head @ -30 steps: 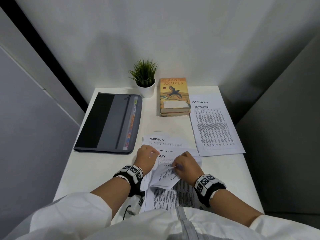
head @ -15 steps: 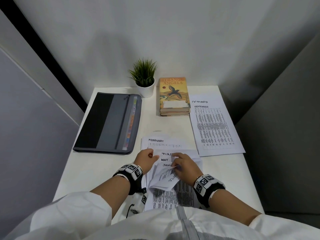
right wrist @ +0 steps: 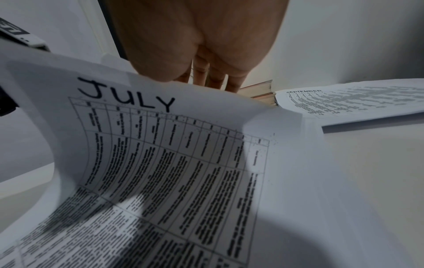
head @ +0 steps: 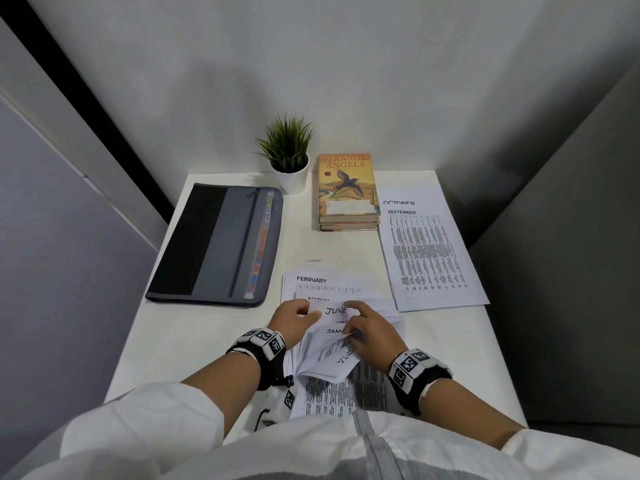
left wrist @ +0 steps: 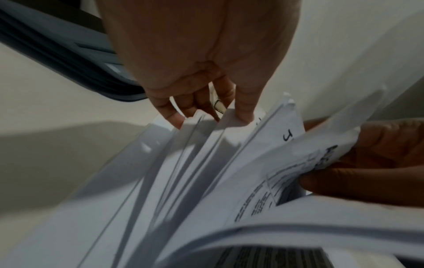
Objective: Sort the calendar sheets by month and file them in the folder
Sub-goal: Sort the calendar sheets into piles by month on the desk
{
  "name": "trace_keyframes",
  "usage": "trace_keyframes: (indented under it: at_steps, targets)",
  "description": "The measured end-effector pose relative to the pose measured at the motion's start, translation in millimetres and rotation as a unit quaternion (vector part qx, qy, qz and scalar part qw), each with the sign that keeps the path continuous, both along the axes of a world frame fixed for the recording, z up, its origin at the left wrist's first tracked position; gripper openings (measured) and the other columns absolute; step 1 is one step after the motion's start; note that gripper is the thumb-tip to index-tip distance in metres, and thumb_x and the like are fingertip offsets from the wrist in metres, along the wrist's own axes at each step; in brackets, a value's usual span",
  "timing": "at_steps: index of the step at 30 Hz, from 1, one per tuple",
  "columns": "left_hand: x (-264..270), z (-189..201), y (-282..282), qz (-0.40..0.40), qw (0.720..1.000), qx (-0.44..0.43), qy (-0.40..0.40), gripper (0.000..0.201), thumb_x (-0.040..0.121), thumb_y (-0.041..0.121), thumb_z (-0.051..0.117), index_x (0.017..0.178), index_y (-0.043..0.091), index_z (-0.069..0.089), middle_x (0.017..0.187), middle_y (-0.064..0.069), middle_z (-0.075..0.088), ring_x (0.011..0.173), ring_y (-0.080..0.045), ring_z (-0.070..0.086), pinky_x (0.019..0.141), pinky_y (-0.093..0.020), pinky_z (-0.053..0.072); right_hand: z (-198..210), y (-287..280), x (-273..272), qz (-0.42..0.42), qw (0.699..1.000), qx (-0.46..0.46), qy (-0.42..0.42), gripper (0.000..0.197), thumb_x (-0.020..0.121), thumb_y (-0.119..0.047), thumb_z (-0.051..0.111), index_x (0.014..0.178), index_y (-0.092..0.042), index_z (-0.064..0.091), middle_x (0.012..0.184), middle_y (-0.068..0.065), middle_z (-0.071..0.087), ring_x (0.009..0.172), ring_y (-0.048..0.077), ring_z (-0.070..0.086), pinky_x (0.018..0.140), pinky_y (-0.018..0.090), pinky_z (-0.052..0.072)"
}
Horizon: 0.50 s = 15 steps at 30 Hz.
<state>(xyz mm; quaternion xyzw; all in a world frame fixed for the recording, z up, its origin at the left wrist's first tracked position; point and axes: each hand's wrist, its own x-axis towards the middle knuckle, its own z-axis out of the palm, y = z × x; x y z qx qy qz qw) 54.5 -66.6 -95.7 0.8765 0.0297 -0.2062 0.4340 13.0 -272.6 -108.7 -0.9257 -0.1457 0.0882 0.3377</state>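
A fanned pile of calendar sheets [head: 341, 393] lies at the table's near middle, with the headings FEBRUARY [head: 311, 280], MARCH, JUNE [head: 336, 310] and JANUARY showing. My left hand [head: 304, 311] pinches the pile's left edges, its fingertips [left wrist: 176, 119] spread between separate sheets. My right hand [head: 356, 320] grips sheets curled back toward me, and the JULY sheet [right wrist: 160, 154] bends under it. A second pile [head: 429, 251], with SEPTEMBER on top of OCTOBER, lies flat at the right. The grey and black folder [head: 214, 244] lies closed at the left, its coloured tabs visible.
A small potted plant [head: 289, 157] and a stack of books [head: 348, 192] stand at the back of the white table [head: 214, 341]. Walls close in on the left, back and right. The table's right edge runs just past the second pile.
The sheets have been fanned further: the JUNE heading now shows in full, MARCH has appeared above it, and MAY is mostly covered. Both hands have shifted slightly away from me.
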Motion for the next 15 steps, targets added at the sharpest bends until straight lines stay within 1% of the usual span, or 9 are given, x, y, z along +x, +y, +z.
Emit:
trace_keyframes:
  at_steps: [2,4,6,8,9,11,12,13,15]
  targets:
    - [-0.7,-0.5,-0.7,0.006,1.000,-0.016,0.015,0.033,0.088,0.025,0.069,0.062,0.023,0.049,0.063,0.011,0.052,0.058,-0.002,0.046,0.057,-0.016,0.036,-0.3,0.6,0.6,0.001,1.000,-0.003,-0.006,0.005,0.077,-0.008,0.067,0.080,-0.012,0.067,0.136,-0.003,0.049,0.095,0.018,0.063,0.074,0.025,0.049]
    - [-0.6,-0.8,-0.4,0.006,0.999,-0.027,0.024,0.019,0.087,0.024,0.069,0.074,0.012,0.063,0.077,0.000,0.067,0.070,-0.010,0.057,0.067,-0.022,0.045,-1.0,1.2,0.5,0.001,1.000,-0.009,-0.006,0.004,0.078,-0.010,0.067,0.080,-0.014,0.066,0.130,-0.004,0.051,0.092,0.019,0.063,0.069,0.023,0.047]
    - [-0.9,-1.1,0.1,0.011,0.999,-0.038,0.021,0.023,0.087,0.024,0.069,0.085,0.001,0.066,0.089,-0.011,0.071,0.077,-0.015,0.059,0.074,-0.027,0.047,-2.0,1.6,0.3,0.000,1.000,-0.011,0.000,0.004,0.079,-0.011,0.067,0.080,-0.015,0.065,0.126,-0.004,0.051,0.091,0.019,0.062,0.067,0.022,0.045]
    - [-1.5,0.3,-0.1,0.011,0.998,-0.051,0.027,0.020,0.086,0.024,0.070,0.087,0.004,0.068,0.089,-0.008,0.072,0.080,-0.016,0.062,0.076,-0.027,0.048,-1.7,2.4,0.6,0.007,1.000,-0.016,0.002,0.005,0.077,-0.010,0.068,0.079,-0.014,0.065,0.121,-0.003,0.057,0.096,0.018,0.060,0.070,0.021,0.042]
    - [-1.5,1.1,-0.1,0.009,0.998,-0.053,0.034,0.018,0.086,0.025,0.071,0.086,0.007,0.069,0.086,-0.004,0.072,0.079,-0.015,0.063,0.074,-0.026,0.048,-0.9,3.1,0.8,0.012,1.000,-0.018,0.006,0.006,0.077,-0.009,0.068,0.078,-0.014,0.066,0.113,-0.001,0.061,0.097,0.019,0.058,0.072,0.022,0.042]
    - [-1.1,1.0,0.9,0.007,0.998,-0.051,0.037,0.027,0.087,0.028,0.069,0.073,0.007,0.060,0.069,-0.004,0.062,0.064,-0.015,0.054,0.063,-0.025,0.043,1.6,3.6,0.3,0.017,1.000,-0.024,0.011,0.007,0.076,-0.009,0.068,0.079,-0.016,0.067,0.095,-0.001,0.066,0.095,0.022,0.054,0.074,0.026,0.043]
    - [-1.2,0.7,1.5,0.011,0.998,-0.049,0.036,0.035,0.088,0.029,0.067,0.065,0.010,0.049,0.060,-0.003,0.047,0.056,-0.014,0.043,0.056,-0.025,0.035,2.9,3.4,-0.4,0.015,1.000,-0.026,0.006,0.007,0.076,-0.010,0.069,0.079,-0.016,0.068,0.089,-0.002,0.066,0.093,0.021,0.052,0.074,0.027,0.043]
    - [-1.5,0.8,1.8,0.018,0.998,-0.049,0.035,0.042,0.090,0.030,0.065,0.061,0.016,0.038,0.056,0.000,0.034,0.051,-0.012,0.033,0.052,-0.025,0.028,4.2,2.8,-1.1,0.012,1.000,-0.025,-0.003,0.007,0.075,-0.010,0.070,0.079,-0.016,0.068,0.087,-0.003,0.066,0.093,0.020,0.050,0.074,0.027,0.043]
    - [-2.2,1.1,2.3,0.022,0.998,-0.051,0.039,0.048,0.090,0.028,0.063,0.058,0.022,0.029,0.054,0.007,0.024,0.046,-0.009,0.025,0.050,-0.024,0.023,6.4,1.5,-2.3,0.009,1.000,-0.023,-0.013,0.007,0.075,-0.010,0.070,0.079,-0.016,0.069,0.087,-0.002,0.065,0.094,0.018,0.050,0.075,0.028,0.045]
